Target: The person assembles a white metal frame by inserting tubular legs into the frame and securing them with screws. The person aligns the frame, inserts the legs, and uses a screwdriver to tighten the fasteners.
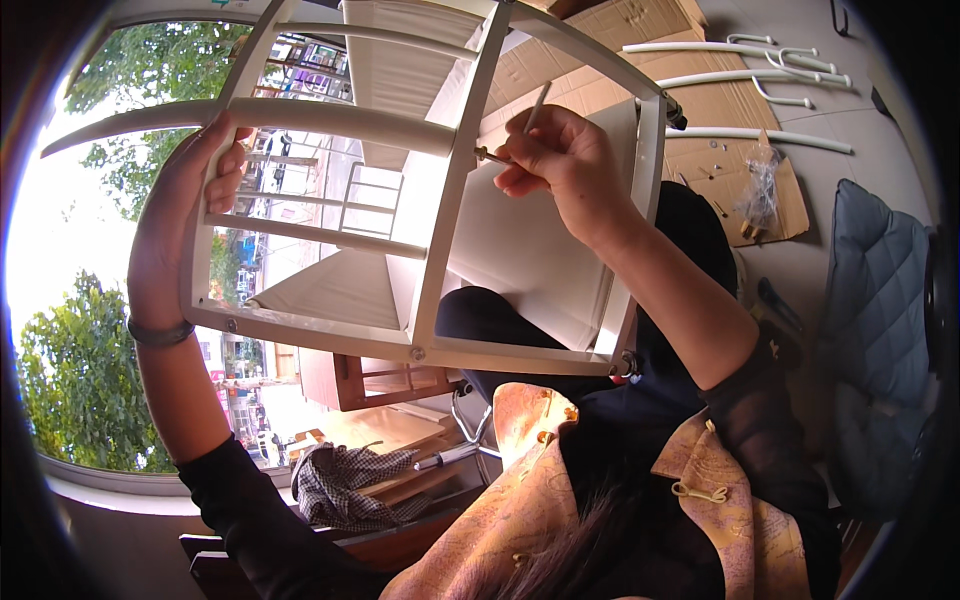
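A white metal frame (pixel 436 270) with crossbars is tilted up in front of me, above my dark-clothed legs. Small casters (pixel 674 112) sit on its right side. My left hand (pixel 208 178) wraps round its left edge, beside a thick curved white tube (pixel 340 122) crossing the frame. My right hand (pixel 560 160) pinches a thin, bent metal hex key (pixel 541 98). The key's lower end meets a small bolt (pixel 482 153) on the middle bar, in line with the thick tube. The exact seating of its tip is too small to tell. Pale panels (pixel 530 240) show behind the bars.
Flattened cardboard (pixel 715 110) lies on the floor with white curved tubes (pixel 740 78), small loose hardware and a clear plastic bag (pixel 762 185). A grey quilted seat (pixel 875 290) stands at right. At left are a window (pixel 100 370) and a checked cloth (pixel 355 485) on wooden furniture.
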The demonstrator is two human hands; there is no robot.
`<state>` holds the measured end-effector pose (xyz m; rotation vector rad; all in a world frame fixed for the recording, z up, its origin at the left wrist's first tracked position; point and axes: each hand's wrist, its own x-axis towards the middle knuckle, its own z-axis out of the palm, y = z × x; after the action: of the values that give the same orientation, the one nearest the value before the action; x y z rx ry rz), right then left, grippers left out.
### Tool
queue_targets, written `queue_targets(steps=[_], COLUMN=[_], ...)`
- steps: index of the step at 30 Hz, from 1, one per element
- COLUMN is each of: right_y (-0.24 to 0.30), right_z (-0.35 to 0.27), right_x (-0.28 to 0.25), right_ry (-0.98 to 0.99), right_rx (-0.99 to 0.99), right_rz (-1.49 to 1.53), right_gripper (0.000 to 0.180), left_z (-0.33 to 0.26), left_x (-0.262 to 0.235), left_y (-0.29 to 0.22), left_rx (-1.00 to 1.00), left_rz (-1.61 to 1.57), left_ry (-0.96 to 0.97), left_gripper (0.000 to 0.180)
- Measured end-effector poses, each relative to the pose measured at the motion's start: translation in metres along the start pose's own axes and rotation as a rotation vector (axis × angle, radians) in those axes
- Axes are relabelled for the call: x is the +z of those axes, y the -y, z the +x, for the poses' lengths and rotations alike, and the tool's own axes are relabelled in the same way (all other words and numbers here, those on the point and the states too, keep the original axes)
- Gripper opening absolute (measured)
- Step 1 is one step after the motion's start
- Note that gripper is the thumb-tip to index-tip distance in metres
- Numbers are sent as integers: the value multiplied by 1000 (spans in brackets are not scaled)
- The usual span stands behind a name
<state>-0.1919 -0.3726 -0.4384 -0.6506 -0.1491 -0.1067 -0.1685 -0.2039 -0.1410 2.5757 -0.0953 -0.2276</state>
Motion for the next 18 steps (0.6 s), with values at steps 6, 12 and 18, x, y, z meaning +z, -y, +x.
queue_targets(steps=[6,12,18], right_y=[-7,-11,-16], right_z=[12,17,11], right_x=[-3,-9,-11], right_ry=[36,135,63], right_rx=[-13,15,172], right_rz=[122,228,434], right_gripper=[66,68,63], left_z=[-6,-10,-8], left_x=[10,13,4], left_y=[-2,-1,4], left_rx=[-41,-29,-5], left_rz=[26,55,103], left_ry=[-166,-176,-143], left_gripper=[38,36,37])
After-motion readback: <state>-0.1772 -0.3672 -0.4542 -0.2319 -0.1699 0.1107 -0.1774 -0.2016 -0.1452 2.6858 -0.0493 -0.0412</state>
